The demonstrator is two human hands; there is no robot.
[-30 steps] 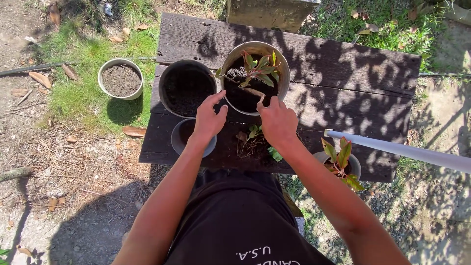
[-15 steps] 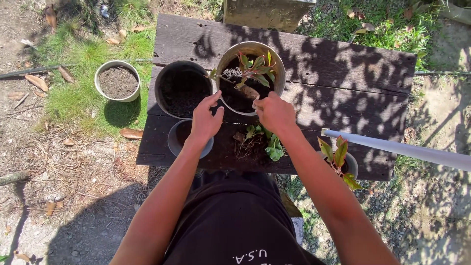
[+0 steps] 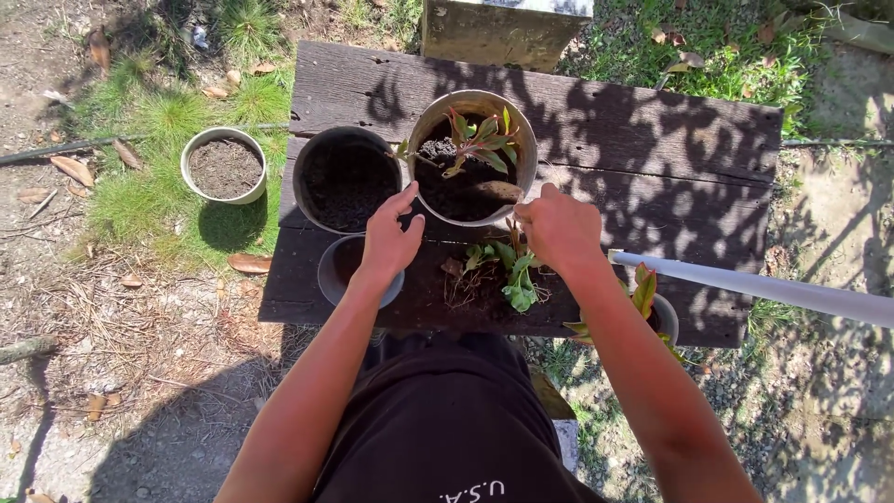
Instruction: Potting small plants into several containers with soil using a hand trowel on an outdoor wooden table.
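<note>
A grey pot [image 3: 521,130] holding dark soil and a small red-green plant [image 3: 477,142] stands on a dark wooden table [image 3: 652,158]. My left hand [image 3: 389,237] hovers at the pot's near left rim, fingers apart and empty. At the near right rim my right hand [image 3: 559,228] has its fingers curled, and I cannot tell whether it pinches anything. Loose green seedlings with bare roots [image 3: 494,272] lie on the table between my hands.
A larger pot of dark soil [image 3: 346,179] stands left of the planted pot, with a small empty pot [image 3: 335,270] under my left wrist. Another soil pot [image 3: 223,166] sits on the grass. A small potted plant [image 3: 647,303] and a white pipe [image 3: 764,287] are at right.
My right hand has drawn back from inside the pot to its near right rim. The seedlings on the table are now uncovered. My left hand has barely moved.
</note>
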